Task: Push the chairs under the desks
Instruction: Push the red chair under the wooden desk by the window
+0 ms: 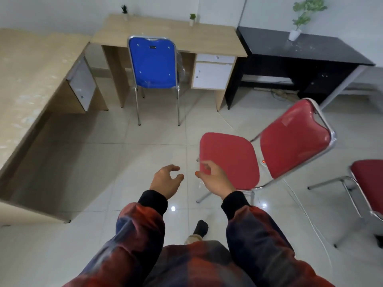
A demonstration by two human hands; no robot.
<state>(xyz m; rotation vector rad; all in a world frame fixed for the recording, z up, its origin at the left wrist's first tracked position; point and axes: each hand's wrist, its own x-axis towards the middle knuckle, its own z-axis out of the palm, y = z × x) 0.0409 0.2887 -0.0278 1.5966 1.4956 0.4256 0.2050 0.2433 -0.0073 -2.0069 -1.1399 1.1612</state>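
Observation:
A blue chair (153, 63) stands with its seat tucked under the light wooden desk (207, 40) at the back, its backrest facing me. A red chair (230, 158) stands out on the tiled floor to the right, in front of the black desk (306, 48), its seat turned toward me. A second red chair (369, 183) shows partly at the right edge. My left hand (165, 181) and my right hand (213, 179) hover in the middle with loosely curled fingers, holding nothing. My right hand overlaps the red seat's near corner in the image; contact is unclear.
A long light wooden desk (31, 79) runs along the left side. Small potted plants (192, 18) stand on the back desk and a larger one (296, 32) on the black desk. Cables lie under the black desk. A white cord (306, 216) trails across the floor at right.

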